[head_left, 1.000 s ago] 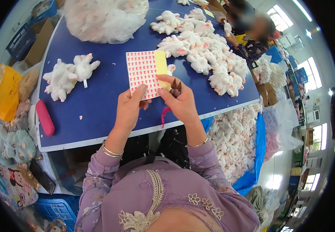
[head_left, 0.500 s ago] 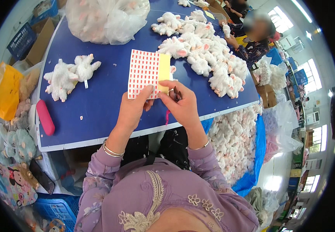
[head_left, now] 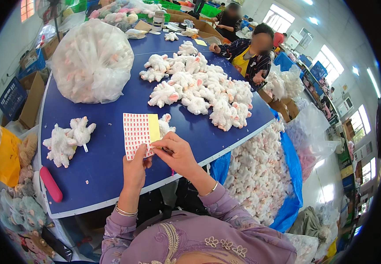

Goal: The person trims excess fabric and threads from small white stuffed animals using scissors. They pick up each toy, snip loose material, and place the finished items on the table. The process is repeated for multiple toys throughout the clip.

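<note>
My left hand (head_left: 135,169) is closed on the lower edge of a sticker sheet (head_left: 136,132), white with rows of small red marks and a yellow strip down its right side. At the sheet's lower right, my right hand (head_left: 179,154) pinches its edge with thumb and forefinger. A small dark object shows within the right hand, too hidden to name, and a bit of pink cord hangs below. Just behind the sheet lies a white plush toy (head_left: 166,123), partly covered. To the left, two white plush toys (head_left: 63,143) lie together, a white tag sticking out.
A pile of white plush toys (head_left: 216,90) covers the blue table's (head_left: 107,176) right half. At far left stands a stuffed clear bag (head_left: 92,61); a pink case (head_left: 51,184) lies near the left edge. More plush fills a blue-lined container (head_left: 260,176). A co-worker (head_left: 254,55) sits across.
The view has tipped upward, showing more of the room. My hands keep their hold on the sheet. The co-worker no longer holds up a plush toy; one hand now reaches to the table.
</note>
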### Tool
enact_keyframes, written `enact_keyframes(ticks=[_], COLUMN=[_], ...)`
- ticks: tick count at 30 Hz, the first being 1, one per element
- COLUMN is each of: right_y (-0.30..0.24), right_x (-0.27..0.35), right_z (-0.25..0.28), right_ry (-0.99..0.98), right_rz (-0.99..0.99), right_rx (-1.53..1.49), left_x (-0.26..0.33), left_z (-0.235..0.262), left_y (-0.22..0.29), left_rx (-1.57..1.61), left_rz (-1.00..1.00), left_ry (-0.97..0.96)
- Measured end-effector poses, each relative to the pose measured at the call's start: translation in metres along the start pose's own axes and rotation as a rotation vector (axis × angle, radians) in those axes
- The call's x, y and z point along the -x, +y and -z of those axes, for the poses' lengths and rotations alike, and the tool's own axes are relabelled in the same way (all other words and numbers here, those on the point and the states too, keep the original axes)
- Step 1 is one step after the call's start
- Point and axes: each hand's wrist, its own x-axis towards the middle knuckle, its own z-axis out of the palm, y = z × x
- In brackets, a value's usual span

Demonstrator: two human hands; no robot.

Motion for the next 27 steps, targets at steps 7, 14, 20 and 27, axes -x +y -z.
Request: enact_keyframes(ticks=[7, 14, 20, 27], right_y=[0.000, 0.001, 0.004, -0.005], right_x=[0.008, 0.013, 0.014, 0.016], right_z=[-0.003, -0.002, 0.000, 0.002], right_ry=[0.030, 0.044, 0.035, -0.032], right_rz=[0.028, 0.055, 0.087, -0.085], right_rx=[0.034, 0.003, 0.027, -0.192], left_x=[0.007, 0.011, 0.009, 0.005], left_z=[0.001, -0.002, 0.003, 0.028], left_y=[-0.003, -0.005, -0.010, -0.002], left_rx=[-0.006, -0.001, -0.033, -0.207], left_rz=[-0.003, -0.004, 0.016, -0.130], left_ry=[0.015, 0.015, -0.002, 0.172])
